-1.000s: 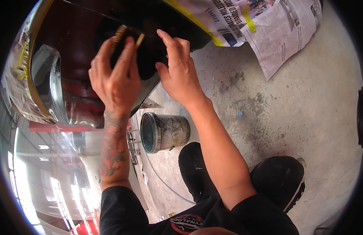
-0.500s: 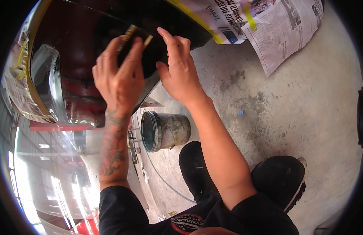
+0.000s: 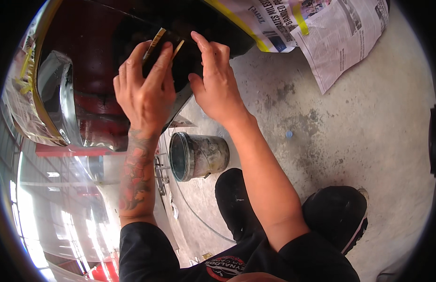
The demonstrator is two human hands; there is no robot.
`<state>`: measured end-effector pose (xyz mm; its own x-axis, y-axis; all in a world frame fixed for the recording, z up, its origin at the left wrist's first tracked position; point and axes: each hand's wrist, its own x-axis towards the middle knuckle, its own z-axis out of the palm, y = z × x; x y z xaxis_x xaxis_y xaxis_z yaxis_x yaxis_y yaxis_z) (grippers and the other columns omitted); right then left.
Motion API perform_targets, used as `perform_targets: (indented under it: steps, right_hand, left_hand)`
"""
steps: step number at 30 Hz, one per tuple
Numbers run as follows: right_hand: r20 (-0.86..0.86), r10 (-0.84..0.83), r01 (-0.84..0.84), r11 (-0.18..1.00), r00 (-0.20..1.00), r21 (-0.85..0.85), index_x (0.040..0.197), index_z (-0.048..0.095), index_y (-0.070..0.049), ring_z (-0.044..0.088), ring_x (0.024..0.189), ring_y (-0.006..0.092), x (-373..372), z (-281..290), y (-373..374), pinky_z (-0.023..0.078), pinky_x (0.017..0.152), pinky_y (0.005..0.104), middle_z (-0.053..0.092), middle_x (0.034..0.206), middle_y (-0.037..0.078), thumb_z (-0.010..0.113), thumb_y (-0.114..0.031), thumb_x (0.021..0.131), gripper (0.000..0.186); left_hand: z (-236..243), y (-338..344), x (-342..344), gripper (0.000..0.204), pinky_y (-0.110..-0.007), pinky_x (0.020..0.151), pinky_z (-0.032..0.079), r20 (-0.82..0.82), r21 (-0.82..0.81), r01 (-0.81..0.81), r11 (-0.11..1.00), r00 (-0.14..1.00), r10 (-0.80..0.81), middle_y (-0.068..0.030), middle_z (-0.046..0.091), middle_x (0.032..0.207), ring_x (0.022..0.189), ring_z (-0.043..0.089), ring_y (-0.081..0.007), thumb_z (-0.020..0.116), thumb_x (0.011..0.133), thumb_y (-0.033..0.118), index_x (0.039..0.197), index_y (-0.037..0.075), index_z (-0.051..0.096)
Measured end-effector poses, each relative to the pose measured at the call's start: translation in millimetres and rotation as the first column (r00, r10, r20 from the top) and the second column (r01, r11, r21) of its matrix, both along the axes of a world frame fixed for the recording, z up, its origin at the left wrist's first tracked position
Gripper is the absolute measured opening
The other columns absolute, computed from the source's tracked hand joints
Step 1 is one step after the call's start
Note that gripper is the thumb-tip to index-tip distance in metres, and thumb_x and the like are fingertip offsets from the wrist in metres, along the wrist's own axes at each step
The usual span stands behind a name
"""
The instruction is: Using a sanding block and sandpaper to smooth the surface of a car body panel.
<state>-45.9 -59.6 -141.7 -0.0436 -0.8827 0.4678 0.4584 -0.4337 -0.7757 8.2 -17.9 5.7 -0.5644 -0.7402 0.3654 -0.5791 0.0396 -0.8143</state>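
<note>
A glossy dark red-black car body panel (image 3: 98, 66) fills the upper left, in front of my hands. My left hand (image 3: 145, 96) is closed on a dark sanding block (image 3: 154, 45), its tan edges sticking out past the fingers, and presses it against the panel. Part of the block is hidden under the fingers. Just to the right, my right hand (image 3: 217, 80) is empty, with the index finger stretched out and the thumb apart. Its fingertips are at the panel's surface; whether they touch it I cannot tell.
A grimy bucket (image 3: 209, 155) stands on the concrete floor (image 3: 387, 127) below my hands. Newspaper (image 3: 345, 51) held by yellow tape (image 3: 300, 19) hangs from the panel's right edge. A clear lamp (image 3: 62, 94) sits at the left. A thin hose (image 3: 194, 212) and a small blue cap (image 3: 289, 134) lie on the floor.
My left hand and the sanding block have shifted slightly to the right along the panel. My right hand stays almost where it was.
</note>
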Motion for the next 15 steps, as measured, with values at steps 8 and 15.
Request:
perform_targets:
  steps: [8,15]
  right_hand:
    - [0.08,0.016,-0.02,0.998,0.997,0.053,0.152,0.044,-0.015,0.064,0.104,0.0339,-5,5,-3,0.056,0.087,0.0435,0.051,0.125,0.017,0.072,0.002,0.084,0.075]
    - [0.515,0.389,-0.409,0.909,0.764,-0.081,0.137,0.068,-0.013,0.064,0.093,0.0186,-34,31,9,0.054,0.084,0.0322,0.064,0.117,0.009,0.076,-0.014,0.092,0.046]
  left_hand:
    - [-8,14,-1,0.045,-0.038,0.092,0.052,-0.382,0.05,0.081,0.995,0.923,-0.056,-0.0119,0.067,0.13,0.114,0.067,-0.0278,0.081,0.083,0.005,0.126,0.014,0.076]
    - [-19,63,-6,0.06,-0.036,0.1,0.054,-0.972,0.006,0.295,0.956,-0.223,0.075,-0.0158,0.065,0.131,0.114,0.068,-0.0233,0.073,0.097,0.014,0.148,0.001,0.045]
